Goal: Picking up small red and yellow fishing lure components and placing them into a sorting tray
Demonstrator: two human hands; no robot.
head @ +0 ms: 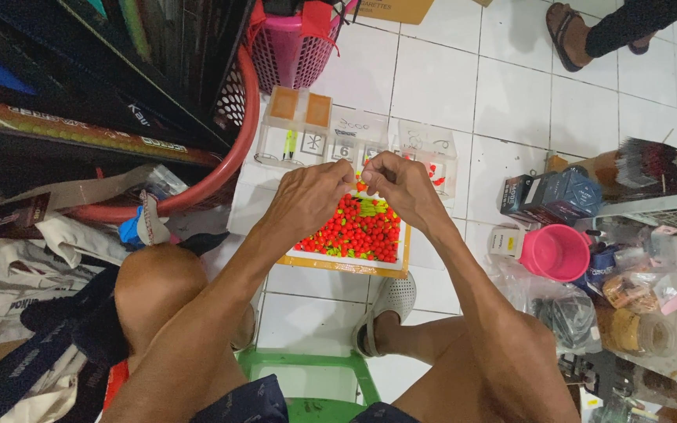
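My left hand (pixel 307 197) and my right hand (pixel 401 186) meet fingertip to fingertip over the far edge of a shallow white tray (pixel 346 265) with an orange rim. The tray is full of small red-orange and yellow-green beads (pixel 358 231). Both hands pinch at something tiny between them; what it is stays hidden behind the fingers. Just beyond the hands stand several small clear plastic boxes (pixel 338 137) on the white tiled floor. I sit on a green stool (pixel 307 368), knees spread either side of the tray.
A red hoop net and a pink basket (pixel 295 47) stand at the upper left beside dark long bags. A pink cup (pixel 555 252), small boxes and bagged items crowd the right. Another person's sandalled foot (pixel 570 35) is at the top right.
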